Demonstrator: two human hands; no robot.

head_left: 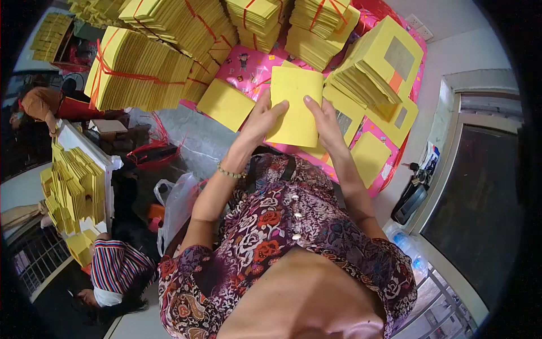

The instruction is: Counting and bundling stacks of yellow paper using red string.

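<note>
Between my two hands is a flat, rectangular yellow paper piece (297, 116), held upright above the pink table. My left hand (261, 120) grips its left edge, thumb lying on the face. On the opposite edge my right hand (328, 123) pinches it the same way, fingers hidden behind. Whether it is a single sheet or an envelope I cannot tell. Left of it, another yellow piece (227, 105) lies on the pink patterned tablecloth (240, 62). To the right, more pieces lie partly under a thick leaning stack (389, 62) whose top piece carries a grey rectangle and an orange patch.
Bundles of yellow paper (138, 70) tied with red string crowd the table's far and left sides. A clear plastic bag (180, 200) is at my left. Further left, two people sit by a white table (107, 147) bearing yellow pieces. A dark-paned door (474, 186) stands right.
</note>
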